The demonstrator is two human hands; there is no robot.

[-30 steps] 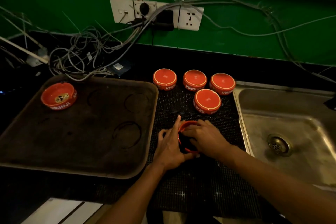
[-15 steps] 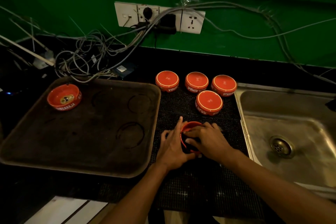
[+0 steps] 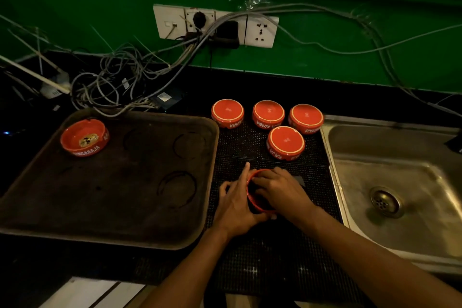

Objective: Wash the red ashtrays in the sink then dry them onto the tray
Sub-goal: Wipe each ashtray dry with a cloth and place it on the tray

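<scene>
Red ashtray (image 3: 252, 204) on mat: left hand (image 3: 236, 204) cups its side, right hand (image 3: 281, 189) curls fingers inside

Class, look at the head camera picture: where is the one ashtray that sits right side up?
The upright ashtray sits in the far left corner of the tray, alone, well left of the four upturned ashtrays on the black mat.

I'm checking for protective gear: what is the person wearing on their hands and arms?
Nothing that shows. The left hand and right hand are bare, without gloves, rings, watch or bracelets; both forearms are bare to the frame's edge, no sleeves visible.
</scene>
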